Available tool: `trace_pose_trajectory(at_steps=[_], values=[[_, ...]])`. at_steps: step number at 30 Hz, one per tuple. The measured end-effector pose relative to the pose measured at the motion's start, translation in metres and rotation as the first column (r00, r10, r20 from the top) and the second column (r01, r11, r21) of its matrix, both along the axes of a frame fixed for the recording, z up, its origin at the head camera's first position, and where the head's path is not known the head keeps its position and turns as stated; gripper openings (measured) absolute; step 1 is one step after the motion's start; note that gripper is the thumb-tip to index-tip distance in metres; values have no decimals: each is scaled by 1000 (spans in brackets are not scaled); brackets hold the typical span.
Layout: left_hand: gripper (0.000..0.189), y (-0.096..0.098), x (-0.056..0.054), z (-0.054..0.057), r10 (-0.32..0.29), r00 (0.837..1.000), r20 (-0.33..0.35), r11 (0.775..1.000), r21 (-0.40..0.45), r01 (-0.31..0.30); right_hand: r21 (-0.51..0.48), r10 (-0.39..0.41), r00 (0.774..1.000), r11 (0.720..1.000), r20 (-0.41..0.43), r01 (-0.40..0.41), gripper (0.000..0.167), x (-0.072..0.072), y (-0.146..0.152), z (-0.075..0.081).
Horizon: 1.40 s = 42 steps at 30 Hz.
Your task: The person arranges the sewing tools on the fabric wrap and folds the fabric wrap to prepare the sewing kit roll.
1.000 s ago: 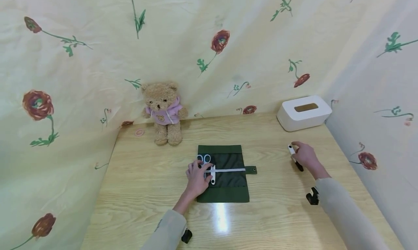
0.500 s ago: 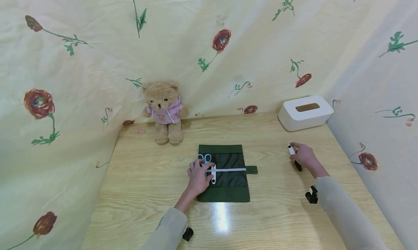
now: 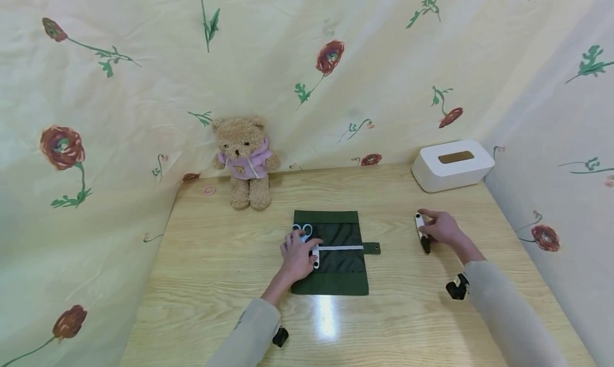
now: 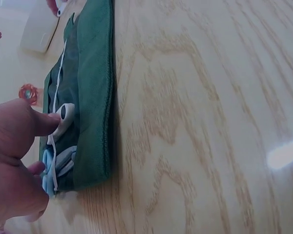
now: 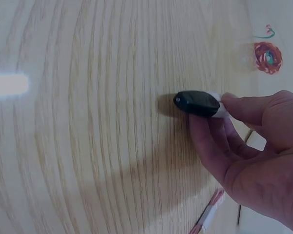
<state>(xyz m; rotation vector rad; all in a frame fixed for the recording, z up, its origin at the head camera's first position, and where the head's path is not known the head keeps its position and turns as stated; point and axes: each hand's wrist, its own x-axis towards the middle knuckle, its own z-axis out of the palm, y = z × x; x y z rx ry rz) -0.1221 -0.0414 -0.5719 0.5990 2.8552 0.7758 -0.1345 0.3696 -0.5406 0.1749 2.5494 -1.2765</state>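
Note:
A dark green fabric tool roll [image 3: 336,287] lies unrolled, a white elastic band [image 3: 342,247] across its black lining. Light blue-handled scissors [image 3: 307,231] and a white handle with a black dot [image 3: 316,258] sit under the band at its left side. My left hand [image 3: 295,258] rests over them, thumb against the white handle [image 4: 63,119] in the left wrist view, other fingers by the scissors. To the right, my right hand [image 3: 442,227] pinches a slim white-handled tool with a black end [image 3: 422,234]. That black end [image 5: 199,103] points away from the fingers, just above the table.
A teddy bear [image 3: 244,167] in a lilac hoodie sits against the flowered cloth backdrop. Near it lies a pink ring [image 3: 208,189]. A white tissue box [image 3: 453,166] stands at the back right of the wooden table [image 3: 216,282], beyond my right hand.
My right hand has shifted slightly left towards the roll with the white-handled tool, which now stands more upright in the view. The left hand stays on the roll, its index finger reaching slightly further right.

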Motion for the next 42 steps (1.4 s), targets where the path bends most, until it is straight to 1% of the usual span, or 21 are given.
trace_pose_trajectory(at_steps=[3,6,10,12,17,23,26,31,37,42], values=[[34,1,0,0,6,1000,24,1000,-9,-6,-108,-1,999,994,39,5,64,-1,-11,2],[30,3,1,0,11,1000,17,1000,-10,-11,-180,7,999,984,54,3,65,-3,-25,5],[27,5,2,0,18,1000,-7,1000,-2,-19,-233,22,999,972,42,-11,65,-8,-46,6],[27,6,2,0,25,1000,-5,1000,-7,-25,-252,34,999,968,40,-22,65,-12,-57,6],[29,9,1,-2,40,999,13,999,-11,-40,-299,61,997,953,42,-46,64,-23,-84,5],[28,10,1,0,58,997,55,998,27,-59,-391,74,997,918,20,-60,63,-34,-122,3],[27,10,1,2,67,995,75,997,41,-70,-411,63,998,910,17,-50,62,-39,-141,0],[25,11,1,1,72,993,90,995,58,-78,-437,45,999,899,-4,-42,59,-47,-168,-6],[25,13,1,-2,75,993,94,995,55,-81,-400,38,998,915,-43,-52,57,-52,-191,-11],[26,14,0,-1,78,990,119,996,41,-83,-409,13,999,912,-49,-32,56,-55,-201,-16]])
